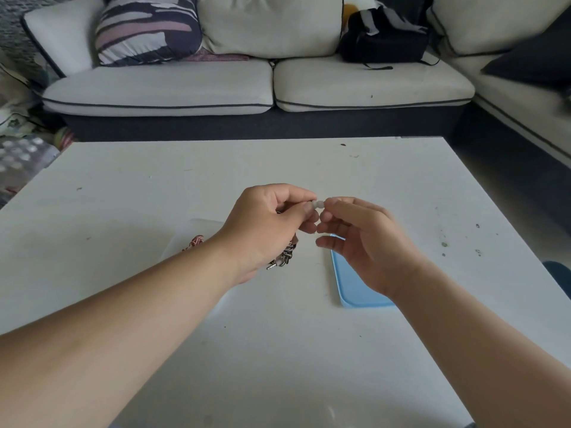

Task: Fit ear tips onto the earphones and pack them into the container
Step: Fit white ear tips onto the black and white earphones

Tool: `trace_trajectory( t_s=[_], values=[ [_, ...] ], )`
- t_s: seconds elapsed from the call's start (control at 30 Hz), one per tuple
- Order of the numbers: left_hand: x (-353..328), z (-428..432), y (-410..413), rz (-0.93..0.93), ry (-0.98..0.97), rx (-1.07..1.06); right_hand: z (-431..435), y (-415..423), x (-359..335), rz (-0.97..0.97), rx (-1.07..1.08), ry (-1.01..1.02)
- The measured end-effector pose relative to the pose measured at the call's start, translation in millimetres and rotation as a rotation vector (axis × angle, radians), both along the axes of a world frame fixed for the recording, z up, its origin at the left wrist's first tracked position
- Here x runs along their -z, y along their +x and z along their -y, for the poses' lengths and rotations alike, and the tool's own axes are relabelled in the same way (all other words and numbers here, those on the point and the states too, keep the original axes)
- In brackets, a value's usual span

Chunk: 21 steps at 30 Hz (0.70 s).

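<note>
Head view: above the middle of the table, a person's left hand pinches one end of the coiled earphones, whose cable dangles beneath, while the right hand pinches a white ear tip against it. Seating it well likely calls for a straight push with a slight twist, the bud held steady. A clear container lies under the left wrist, a blue lid nearer the right edge.
</note>
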State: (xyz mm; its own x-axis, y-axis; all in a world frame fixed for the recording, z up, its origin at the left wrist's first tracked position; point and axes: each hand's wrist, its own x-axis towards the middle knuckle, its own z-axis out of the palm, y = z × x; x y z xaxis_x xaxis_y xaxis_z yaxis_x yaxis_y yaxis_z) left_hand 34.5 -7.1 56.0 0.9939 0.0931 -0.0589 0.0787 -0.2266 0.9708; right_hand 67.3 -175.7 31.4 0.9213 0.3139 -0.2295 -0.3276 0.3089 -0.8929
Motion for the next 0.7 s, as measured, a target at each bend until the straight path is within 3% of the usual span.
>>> trace_trajectory(
  t_s=[0.5,0.7],
  values=[
    [-1.1,3.8,0.9,0.012,0.009,-0.003,3.4,0.8,5.2,0.204,-0.021,-0.129],
    [-1.8,4.1,0.8,0.001,0.050,-0.017,1.1,-0.6,5.5,0.353,0.010,-0.273]
  ],
)
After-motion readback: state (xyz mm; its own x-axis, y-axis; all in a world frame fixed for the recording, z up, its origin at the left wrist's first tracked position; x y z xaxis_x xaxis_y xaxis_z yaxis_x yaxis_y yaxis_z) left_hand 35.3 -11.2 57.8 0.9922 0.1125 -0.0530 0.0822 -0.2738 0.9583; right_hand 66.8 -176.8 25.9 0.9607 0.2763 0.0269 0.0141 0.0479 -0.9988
